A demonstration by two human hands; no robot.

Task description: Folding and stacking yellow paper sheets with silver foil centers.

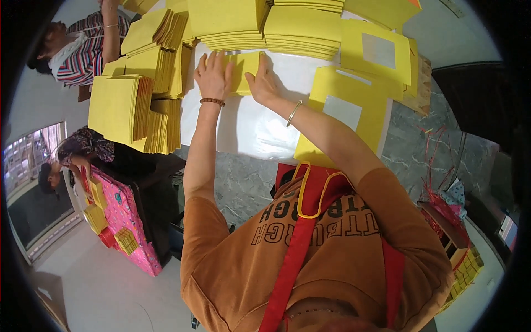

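A small stack of folded yellow paper (242, 71) lies on the white tabletop (254, 124). My left hand (213, 76) rests flat at its left edge, fingers spread. At the opposite edge is my right hand (262, 83), with the fingers stretched forward and the thumb apart, touching the paper's side. Neither hand is closed around it. Just beyond my hands stand tall piles of folded yellow paper (227, 19), and a second pile (303, 27) sits to their right. Near my right forearm lies a large yellow sheet (326, 86) with a pale rectangle on it.
Thick yellow bundles (119, 105) crowd the table's left side. More yellow sheets (381, 50) lie at the far right. A person in a striped top (91, 44) is at the far left; another person (91, 146) works at a pink-covered table (130, 221). Red strings (431, 160) hang at right.
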